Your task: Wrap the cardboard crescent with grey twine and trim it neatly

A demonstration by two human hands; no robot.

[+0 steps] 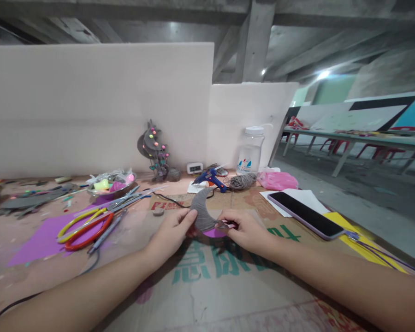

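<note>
So the grey crescent [201, 211] is sitting pretty much dead center, held just above the cardboard sheet [207, 281] that's covering the desk [7, 240]. It looks like it's wrapped in grey twine, and there's a purple piece [214, 233] peeking out under its lower edge. The left hand [171, 233] is pinching the crescent's left side with thumb and fingers closed on it, and the right hand [249, 230] is gripping the bottom right tip, fingers curled tight around the end. Both hands are sitting close together, only the crescent between them.

Just behind it there's a blue glue gun [210, 177] lying next to a bundle of grey twine [242, 181], with a clear plastic bottle [251, 151] standing further back by the white foam board [100, 106]. A pink bag [277, 180] is lying to the right of the twine, and a phone [306, 214] is resting face up on white paper nearer the right edge.

Off to the left, red scissors [90, 230] and yellow scissors [81, 219] are lying on a purple sheet [38, 240], and a bowl of bright bits [112, 186] is sitting behind them. A little grey ornament with colored beads [154, 150] is leaning up against the foam board
</note>
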